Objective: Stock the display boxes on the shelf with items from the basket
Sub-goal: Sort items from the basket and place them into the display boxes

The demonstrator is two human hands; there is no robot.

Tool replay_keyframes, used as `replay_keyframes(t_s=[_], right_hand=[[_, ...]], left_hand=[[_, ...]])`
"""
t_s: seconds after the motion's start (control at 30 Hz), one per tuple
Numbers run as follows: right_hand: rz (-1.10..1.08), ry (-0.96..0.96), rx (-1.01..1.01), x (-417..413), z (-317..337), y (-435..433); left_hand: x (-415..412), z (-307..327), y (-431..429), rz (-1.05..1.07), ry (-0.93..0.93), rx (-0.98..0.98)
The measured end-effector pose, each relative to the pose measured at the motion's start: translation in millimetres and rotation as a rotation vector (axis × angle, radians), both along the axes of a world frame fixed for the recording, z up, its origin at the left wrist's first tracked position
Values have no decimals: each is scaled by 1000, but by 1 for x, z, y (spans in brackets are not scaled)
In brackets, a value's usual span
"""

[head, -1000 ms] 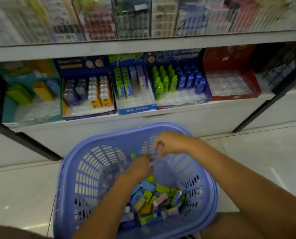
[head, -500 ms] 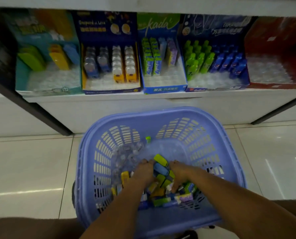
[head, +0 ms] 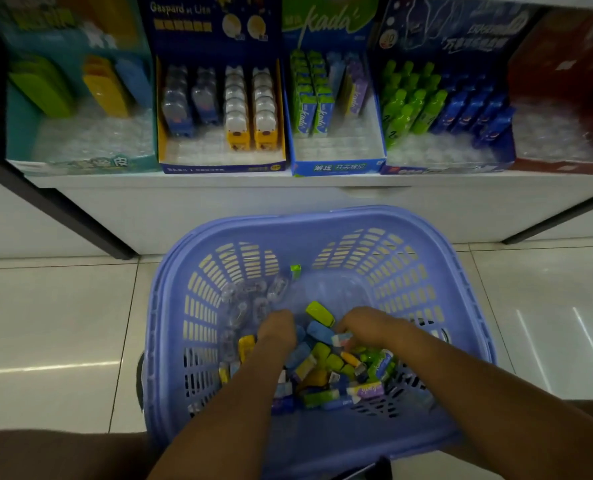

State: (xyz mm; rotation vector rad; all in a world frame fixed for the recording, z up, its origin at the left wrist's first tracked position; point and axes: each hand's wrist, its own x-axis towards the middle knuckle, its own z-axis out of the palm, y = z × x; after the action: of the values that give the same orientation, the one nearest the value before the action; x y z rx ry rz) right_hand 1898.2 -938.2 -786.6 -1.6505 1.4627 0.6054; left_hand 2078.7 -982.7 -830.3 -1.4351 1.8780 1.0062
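Observation:
A lavender plastic basket (head: 322, 221) stands on the floor below the shelf. Its bottom holds a pile of small colourful boxed items (head: 326, 368) and several clear plastic ones (head: 246, 299). Both my hands are down in the pile. My left hand (head: 277, 329) has its fingers buried among the items, so its grip is hidden. My right hand (head: 367, 327) curls its fingers round a small pale box (head: 342, 339). On the shelf stand partly filled display boxes: teal (head: 80, 162), dark blue with bear-shaped items (head: 219, 166), blue kada (head: 336, 167), dark blue with bottle shapes (head: 444, 168).
A red display box (head: 565, 164) with a bare clear tray sits at the shelf's right end. Dark shelf struts (head: 63, 209) slant down at both sides. A lone green box (head: 295, 271) leans on the basket's far wall. Glossy tile floor (head: 53, 323) surrounds the basket.
My hands dropped from the basket's upper part deep into the pile of items. The view tilted down and moved closer to the lower shelf; the upper shelf left the frame.

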Motion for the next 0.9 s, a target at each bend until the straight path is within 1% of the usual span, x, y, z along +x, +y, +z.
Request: replay_keyframes(t_s=[0.07, 0.1, 0.17, 0.2, 0.23, 0.3, 0.37, 0.4, 0.43, 0.47, 0.5, 0.57, 0.6, 0.63, 0.67, 0.7, 0.73, 0.8, 0.87, 0.9], right_hand=[[-183, -126, -37, -3, 10, -4], [-297, -193, -58, -5, 18, -8], [-462, -273, -96, -12, 35, -18], [-523, -308, -100, -16, 44, -22], [-576, -347, -106, -21, 52, -25], [-651, -410, -143, -29, 68, -27], [-701, -443, -198, -33, 82, -29], [-697, -432, -241, -33, 89, -30], [-661, -398, -307, -32, 96, -31], [-603, -346, -393, -30, 104, -33], [-552, -318, -490, -27, 112, -35], [-532, -380, -631, -20, 127, -37], [-537, -408, -681, -17, 134, -37], [-543, -430, -712, -14, 140, -38], [-568, -479, -717, -12, 145, -38], [-621, -572, -692, -9, 150, -37], [-701, -697, -649, -5, 154, -37], [-929, -958, -565, 2, 163, -38], [-1118, -1155, -503, 10, 171, -40], [-1183, -1222, -466, 15, 175, -41]], left_hand=[[-2, 6, -2, 4, -22, 101], [-4, 10, -2, 17, 3, 112], [-6, 24, -4, 96, 113, 62], [-8, 32, -6, 178, 179, 73], [-11, 40, -8, 313, 280, 158], [-21, 62, -12, 680, 559, 424], [-31, 87, -20, 948, 777, 566], [-36, 100, -24, 1034, 876, 604], [-40, 112, -27, 1076, 961, 635], [-42, 124, -30, 1068, 1022, 652], [-44, 135, -31, 1017, 1045, 620], [-47, 152, -32, 842, 1029, 398], [-48, 158, -31, 797, 1036, 284], [-48, 165, -31, 799, 1055, 201], [-46, 173, -31, 833, 1088, 157], [-43, 182, -32, 871, 1129, 132], [-40, 190, -34, 911, 1177, 115], [-33, 206, -38, 981, 1267, 88], [-28, 221, -38, 1026, 1344, 59], [-26, 227, -37, 1045, 1372, 46]])
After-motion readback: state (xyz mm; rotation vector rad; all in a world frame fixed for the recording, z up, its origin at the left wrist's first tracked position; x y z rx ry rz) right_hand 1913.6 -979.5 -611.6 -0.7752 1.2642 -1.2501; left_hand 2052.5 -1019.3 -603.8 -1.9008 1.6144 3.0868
